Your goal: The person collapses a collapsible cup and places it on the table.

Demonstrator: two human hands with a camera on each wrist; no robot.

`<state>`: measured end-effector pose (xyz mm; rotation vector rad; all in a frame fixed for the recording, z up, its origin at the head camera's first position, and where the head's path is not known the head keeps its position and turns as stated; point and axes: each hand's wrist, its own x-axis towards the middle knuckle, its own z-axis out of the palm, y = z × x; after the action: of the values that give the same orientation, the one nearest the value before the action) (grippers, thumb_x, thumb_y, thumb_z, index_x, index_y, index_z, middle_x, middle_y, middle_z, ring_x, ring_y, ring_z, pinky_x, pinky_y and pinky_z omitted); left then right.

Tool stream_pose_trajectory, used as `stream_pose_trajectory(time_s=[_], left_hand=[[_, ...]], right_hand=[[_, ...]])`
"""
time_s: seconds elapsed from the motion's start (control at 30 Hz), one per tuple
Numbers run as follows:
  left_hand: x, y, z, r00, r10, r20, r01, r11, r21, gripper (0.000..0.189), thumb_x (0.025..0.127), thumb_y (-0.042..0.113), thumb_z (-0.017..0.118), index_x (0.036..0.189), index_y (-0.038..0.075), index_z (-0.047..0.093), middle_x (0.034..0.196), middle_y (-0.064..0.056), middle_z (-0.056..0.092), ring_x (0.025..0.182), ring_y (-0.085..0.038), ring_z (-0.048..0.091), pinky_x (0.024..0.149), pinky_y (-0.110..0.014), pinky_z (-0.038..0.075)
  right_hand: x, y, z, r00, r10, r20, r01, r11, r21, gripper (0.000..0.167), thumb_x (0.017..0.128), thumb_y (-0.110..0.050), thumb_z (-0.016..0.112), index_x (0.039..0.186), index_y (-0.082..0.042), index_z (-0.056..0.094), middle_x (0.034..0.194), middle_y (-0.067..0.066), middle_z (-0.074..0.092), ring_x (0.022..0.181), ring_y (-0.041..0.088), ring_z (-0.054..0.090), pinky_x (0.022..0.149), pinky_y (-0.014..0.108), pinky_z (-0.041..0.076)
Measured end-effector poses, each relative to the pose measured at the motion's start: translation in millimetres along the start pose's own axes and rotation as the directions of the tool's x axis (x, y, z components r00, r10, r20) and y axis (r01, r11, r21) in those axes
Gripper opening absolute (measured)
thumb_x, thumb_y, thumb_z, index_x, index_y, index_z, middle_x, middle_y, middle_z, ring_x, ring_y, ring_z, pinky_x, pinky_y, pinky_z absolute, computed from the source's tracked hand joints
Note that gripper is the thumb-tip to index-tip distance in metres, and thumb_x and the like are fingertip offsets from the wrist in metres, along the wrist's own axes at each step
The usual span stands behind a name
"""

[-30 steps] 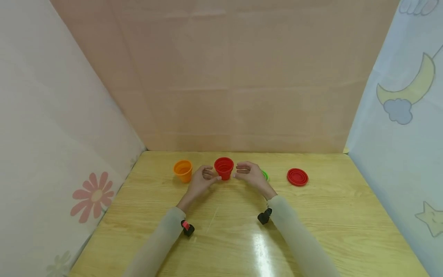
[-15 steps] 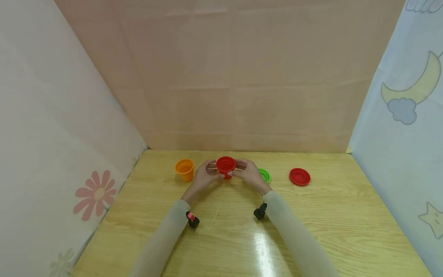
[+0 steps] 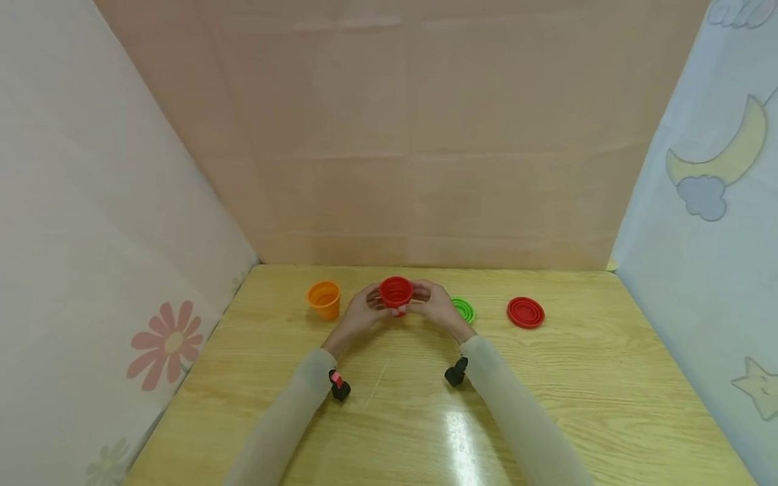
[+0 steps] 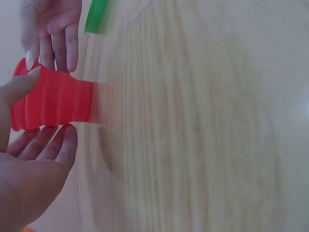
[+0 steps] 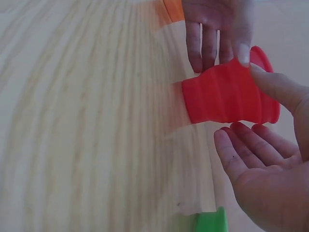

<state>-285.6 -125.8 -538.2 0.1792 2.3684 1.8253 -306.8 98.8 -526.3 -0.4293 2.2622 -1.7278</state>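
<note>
A red collapsible cup point(image 3: 396, 290), unfolded with its mouth up, is near the back middle of the wooden table. My left hand point(image 3: 360, 314) and right hand point(image 3: 439, 308) hold it between them from either side. In the left wrist view, both thumbs press the near wall of the ridged cup point(image 4: 58, 101) just below the rim. The left fingers curl around its side. From the right wrist view, the right fingers point(image 5: 241, 150) lie along the opposite side of the cup, thumb on the wall. The cup's base sits right at the tabletop, with its reflection beside it.
To the left stands an unfolded orange cup point(image 3: 324, 300). A flattened green cup point(image 3: 464, 310) lies just beyond my right hand, partly hidden by it. Further right is a flattened red cup point(image 3: 525, 312). A pinkish cloth wall point(image 3: 413, 202) rises along the table's back edge.
One second ago both hands were apart from the red cup, one on each side. They have since come inward and taken hold of it, uncovering more of the green cup.
</note>
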Motion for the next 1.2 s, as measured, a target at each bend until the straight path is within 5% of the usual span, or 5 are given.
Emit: stream_pose_trajectory(time_s=[0.67, 1.2], left_hand=[[-10.7, 8.5, -8.5, 0.998, 0.033, 0.059, -0.031, 0.999, -0.029, 0.063, 0.091, 0.019, 0.084, 0.147, 0.010, 0.057, 0.146, -0.014, 0.065, 0.132, -0.033, 0.066, 0.112, -0.045, 0.056], [-44.7, 19.7, 15.9, 0.985, 0.015, 0.170, -0.017, 1.000, 0.008, 0.060, 0.092, 0.020, 0.083, 0.145, 0.007, 0.058, 0.142, -0.015, 0.067, 0.125, -0.031, 0.070, 0.105, -0.039, 0.061]], right_hand=[[-12.8, -1.9, -0.2, 0.999, -0.042, -0.009, 0.042, 0.999, -0.004, 0.061, 0.090, -0.015, 0.084, 0.145, -0.006, 0.059, 0.139, 0.018, 0.070, 0.129, 0.036, 0.067, 0.110, 0.048, 0.056], [-75.9, -2.8, -9.8, 0.996, -0.087, 0.004, 0.087, 0.993, -0.085, 0.059, 0.089, -0.018, 0.086, 0.139, -0.002, 0.059, 0.130, 0.021, 0.071, 0.118, 0.034, 0.072, 0.095, 0.036, 0.065]])
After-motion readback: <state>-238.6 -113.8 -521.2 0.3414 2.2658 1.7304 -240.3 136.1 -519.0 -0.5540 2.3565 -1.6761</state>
